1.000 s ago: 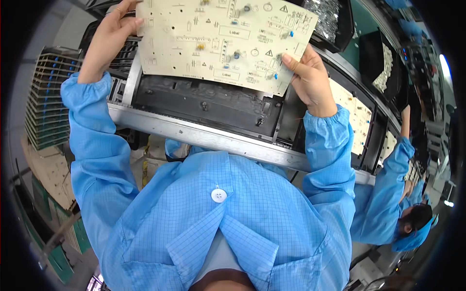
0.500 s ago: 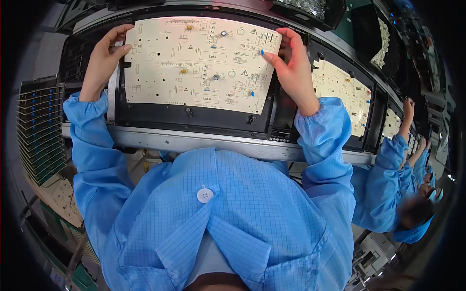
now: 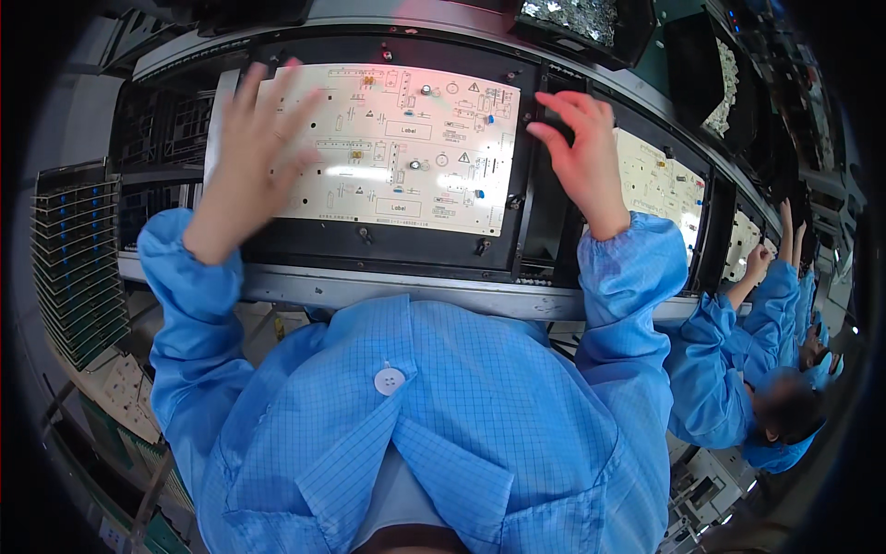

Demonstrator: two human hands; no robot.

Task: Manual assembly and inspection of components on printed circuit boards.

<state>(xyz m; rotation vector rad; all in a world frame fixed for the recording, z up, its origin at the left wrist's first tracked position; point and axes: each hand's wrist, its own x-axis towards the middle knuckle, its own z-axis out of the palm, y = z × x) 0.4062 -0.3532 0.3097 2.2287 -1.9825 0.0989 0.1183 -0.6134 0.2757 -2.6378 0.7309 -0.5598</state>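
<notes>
A cream circuit board (image 3: pixel 397 152) with printed outlines and a few small blue, yellow and black parts lies in a black carrier frame (image 3: pixel 429 254). Over its left end hovers my left hand (image 3: pixel 247 166), fingers spread and blurred by motion, covering that part of the board. I cannot tell whether the fingertips touch it. My right hand (image 3: pixel 586 152) is just off the board's right edge, above the carrier's side. Its thumb and fingers are apart with nothing between them.
A metal rail (image 3: pixel 369 286) runs along the near side. At right sits another populated board (image 3: pixel 660 185) in its carrier; beyond it, a co-worker in blue (image 3: pixel 711 346). A rack of stacked boards (image 3: pixel 78 268) stands left. Bins of silvery parts (image 3: pixel 577 20) and whitish parts (image 3: pixel 723 92) are behind.
The board, earlier held up by both hands at its ends, now lies lower in the carrier. Both hands have let go; the left moved in over the board, the right moved outward.
</notes>
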